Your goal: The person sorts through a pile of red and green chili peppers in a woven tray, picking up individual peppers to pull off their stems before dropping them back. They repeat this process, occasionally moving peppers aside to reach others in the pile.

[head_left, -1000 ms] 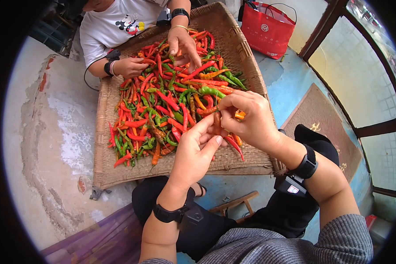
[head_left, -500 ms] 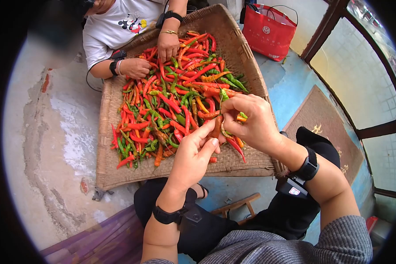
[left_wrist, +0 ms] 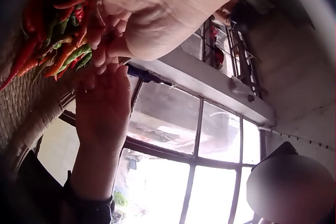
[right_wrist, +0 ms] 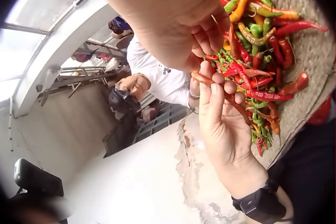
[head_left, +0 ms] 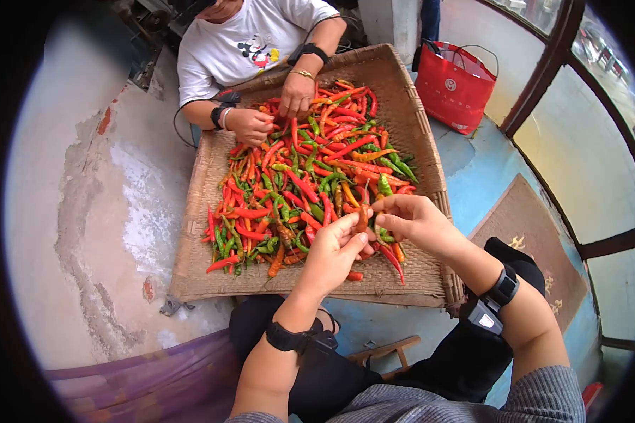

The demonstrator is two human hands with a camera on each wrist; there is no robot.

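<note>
My left hand [head_left: 335, 254] holds a brownish-red chili pepper [head_left: 363, 218] upright between thumb and fingers, its thin stem pointing up. My right hand [head_left: 420, 224] is close beside it, thumb and forefinger bent with their tips right at the pepper's upper part. In the right wrist view, the held chili [right_wrist: 239, 107] lies across the left palm [right_wrist: 228, 137], and the right hand's fingers [right_wrist: 207, 40] hang over its end. The left wrist view shows both hands meeting, with the pepper mostly hidden. Whether the right fingertips pinch anything, I cannot tell.
A woven tray [head_left: 190, 278] holds a heap of red, green and orange chilies [head_left: 296, 190]. Across it, another person's hands [head_left: 250, 127] work among the peppers. A red bag [head_left: 455, 92] stands beyond the tray's right corner. A wooden stool [head_left: 384, 349] is below.
The head view has shifted, so the tray sits lower and farther right. The held chili's stem now shows free above my fingers. The other person's raised hand has come down to the peppers.
</note>
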